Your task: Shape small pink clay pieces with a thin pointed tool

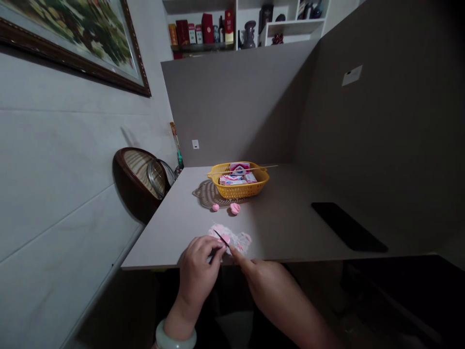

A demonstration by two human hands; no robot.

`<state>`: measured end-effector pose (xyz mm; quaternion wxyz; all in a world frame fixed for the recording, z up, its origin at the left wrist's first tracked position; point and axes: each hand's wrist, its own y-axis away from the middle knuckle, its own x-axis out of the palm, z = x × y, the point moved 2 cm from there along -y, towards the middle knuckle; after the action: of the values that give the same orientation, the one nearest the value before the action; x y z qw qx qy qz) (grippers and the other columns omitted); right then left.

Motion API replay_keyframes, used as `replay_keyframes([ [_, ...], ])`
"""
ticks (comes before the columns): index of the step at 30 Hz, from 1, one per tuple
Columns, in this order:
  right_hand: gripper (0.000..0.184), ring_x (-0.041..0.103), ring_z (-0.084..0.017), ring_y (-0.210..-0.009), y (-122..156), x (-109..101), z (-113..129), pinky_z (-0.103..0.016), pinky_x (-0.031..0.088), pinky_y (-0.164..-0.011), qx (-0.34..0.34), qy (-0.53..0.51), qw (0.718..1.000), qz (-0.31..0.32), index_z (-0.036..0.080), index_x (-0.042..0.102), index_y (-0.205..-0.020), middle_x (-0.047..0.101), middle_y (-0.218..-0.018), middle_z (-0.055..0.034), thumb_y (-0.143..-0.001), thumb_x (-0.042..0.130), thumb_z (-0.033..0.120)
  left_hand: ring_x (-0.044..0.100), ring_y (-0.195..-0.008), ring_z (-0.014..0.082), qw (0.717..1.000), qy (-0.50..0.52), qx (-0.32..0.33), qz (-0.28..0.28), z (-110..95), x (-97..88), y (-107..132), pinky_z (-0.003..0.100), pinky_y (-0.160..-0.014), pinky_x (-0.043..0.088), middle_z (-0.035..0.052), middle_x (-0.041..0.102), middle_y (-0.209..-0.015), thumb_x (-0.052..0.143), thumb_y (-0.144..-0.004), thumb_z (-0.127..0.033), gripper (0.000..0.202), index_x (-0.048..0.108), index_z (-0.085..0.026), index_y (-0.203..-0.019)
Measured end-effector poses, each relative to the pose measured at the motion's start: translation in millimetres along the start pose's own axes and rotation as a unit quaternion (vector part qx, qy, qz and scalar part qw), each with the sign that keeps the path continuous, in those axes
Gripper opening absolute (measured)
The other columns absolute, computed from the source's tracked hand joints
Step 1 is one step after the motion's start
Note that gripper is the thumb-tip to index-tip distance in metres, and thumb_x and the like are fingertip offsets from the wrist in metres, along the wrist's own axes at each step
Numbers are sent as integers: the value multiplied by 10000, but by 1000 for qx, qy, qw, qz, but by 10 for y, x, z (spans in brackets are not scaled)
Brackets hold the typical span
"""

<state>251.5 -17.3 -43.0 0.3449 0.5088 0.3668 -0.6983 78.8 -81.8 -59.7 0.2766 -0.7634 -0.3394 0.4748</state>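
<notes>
Near the front edge of the table, my left hand (pixel 199 264) pinches a small pink lump (pixel 226 239) between thumb and fingers. A thin dark-bladed knife (pixel 220 236) is in my right hand (pixel 259 276), its index finger stretched along it. The blade lies across the pink lump, pointing up and left. Beneath both hands spread pink shavings on a crumpled, whitish sheet (pixel 242 242). Farther back sit a small pink ball (pixel 215 207) and a larger grooved pink piece (pixel 235 209). What the lump is made of I cannot tell.
Behind the pink pieces stands a yellow plastic basket (pixel 240 193) with printed boxes (pixel 232 180) inside and a thin stick (pixel 271 166) across its rim. A black flat slab (pixel 347 225) lies at right. A round wooden-rimmed object (pixel 132 186) leans at the left wall.
</notes>
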Motion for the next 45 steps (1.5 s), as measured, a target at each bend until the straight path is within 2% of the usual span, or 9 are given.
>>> replay_keyframes([
  [7,746,687,-164,-577,302,104,-140,-209,439,-519,0,5,1000,-29,224,480,-1485,749,-750,-43,-791,361,-20,668,-886,210,1000,6,-7,5,-23,5,1,360,-806,535,38,727,-895,658,-904,-210,46,662,-218,-859],
  [10,746,676,-177,-556,177,67,-88,-223,406,-480,1,29,999,-28,195,473,-1489,743,-746,-51,-788,358,-31,672,-887,215,1000,0,-8,4,-23,6,-6,367,-806,539,44,727,-898,652,-905,-213,52,663,-217,-855],
  [14,705,682,-169,-589,5,54,-46,-208,415,-502,-20,16,999,-40,181,482,-1480,747,-756,-59,-818,350,-20,676,-896,220,1000,-6,-8,0,-17,3,0,372,-804,546,49,728,-909,645,-908,-210,53,665,-221,-860],
  [20,750,679,-157,-560,298,152,-187,-190,433,-502,-15,-8,999,-48,260,478,-1489,752,-747,-25,-790,400,-1,673,-870,213,1000,8,-6,2,-18,0,-2,365,-796,547,43,723,-877,647,-908,-209,66,660,-218,-844],
  [24,773,696,-165,-619,127,62,-80,-195,452,-543,1,-5,999,-35,250,466,-1499,767,-816,-55,-784,366,-28,666,-880,214,1000,2,-5,5,-9,4,0,365,-799,539,37,723,-892,653,-904,-200,59,660,-221,-849],
  [27,758,689,-158,-607,-27,-2,-9,-185,452,-553,-8,-13,999,-38,215,454,-1505,763,-780,-65,-799,340,-33,662,-872,212,1000,-1,0,-6,3,9,6,360,-790,536,36,721,-889,653,-907,-205,61,656,-219,-847],
  [34,782,701,-165,-594,229,85,-128,-184,480,-538,-13,-13,999,-43,278,455,-1503,776,-801,-30,-774,388,4,661,-874,210,1000,0,0,-2,13,21,13,354,-790,530,35,720,-887,645,-917,-221,67,657,-219,-852],
  [41,754,713,-173,-631,-50,8,-7,-196,479,-579,-9,-2,999,-42,233,472,-1493,771,-802,-61,-792,389,-30,661,-864,211,1000,-7,7,-14,-2,8,-2,356,-779,531,36,720,-881,633,-923,-218,72,655,-219,-854],
  [45,775,726,-197,-645,181,96,-87,-230,497,-559,3,6,1000,-6,218,453,-1506,770,-817,-60,-774,374,-24,661,-876,210,1000,1,1,-3,-4,8,4,352,-782,531,36,720,-883,645,-918,-228,67,659,-222,-853],
])
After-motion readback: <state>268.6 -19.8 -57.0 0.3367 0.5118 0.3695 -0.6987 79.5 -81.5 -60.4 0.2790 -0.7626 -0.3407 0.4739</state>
